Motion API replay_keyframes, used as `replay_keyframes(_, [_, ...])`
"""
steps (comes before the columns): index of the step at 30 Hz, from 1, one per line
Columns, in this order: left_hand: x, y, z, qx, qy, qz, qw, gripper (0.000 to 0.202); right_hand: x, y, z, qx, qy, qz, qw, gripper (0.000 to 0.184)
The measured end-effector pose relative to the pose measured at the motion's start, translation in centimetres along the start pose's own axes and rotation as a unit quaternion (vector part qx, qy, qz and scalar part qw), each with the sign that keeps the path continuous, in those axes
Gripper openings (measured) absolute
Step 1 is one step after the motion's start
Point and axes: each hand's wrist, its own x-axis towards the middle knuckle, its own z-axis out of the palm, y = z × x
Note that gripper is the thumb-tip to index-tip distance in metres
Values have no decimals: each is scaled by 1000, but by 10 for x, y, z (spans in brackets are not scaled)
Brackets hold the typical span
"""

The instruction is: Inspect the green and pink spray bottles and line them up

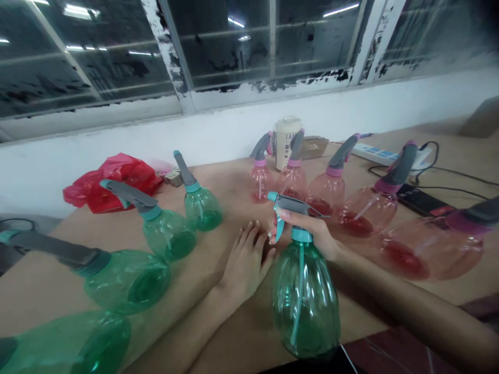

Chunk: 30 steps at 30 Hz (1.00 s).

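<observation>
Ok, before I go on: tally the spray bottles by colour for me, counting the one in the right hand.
Green spray bottles: 5 (1 in the right hand, the held bottle; 4 on the table, at left)
Pink spray bottles: 5
Total: 10

From my end, the held spray bottle [306, 296] hides some fingers of the right hand [323, 234]. I lose the top of the nearest green bottle [58, 345] past the left edge, and the nozzle of the rightmost pink bottle [432, 252] past the right. Another pink bottle [292, 181] partly covers the paper cup [284, 129]. The lump [173, 178] beside the red bag [117, 179] might be a block; it's too small to tell.
</observation>
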Motion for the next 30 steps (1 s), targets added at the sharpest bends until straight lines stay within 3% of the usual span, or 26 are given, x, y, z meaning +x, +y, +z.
replay_keyframes(8, [0,4,-8,-6,-13,-1,1000,40,6,4,-1,-16,-52,-69,996,28])
replay_keyframes(12, [0,6,-10,-5,-6,6,1000,35,12,7,-5,2,-51,-67,996,37])
replay_keyframes(30, [0,3,-4,-8,-2,12,1000,37,10,13,-1,26,-46,-33,998,41])
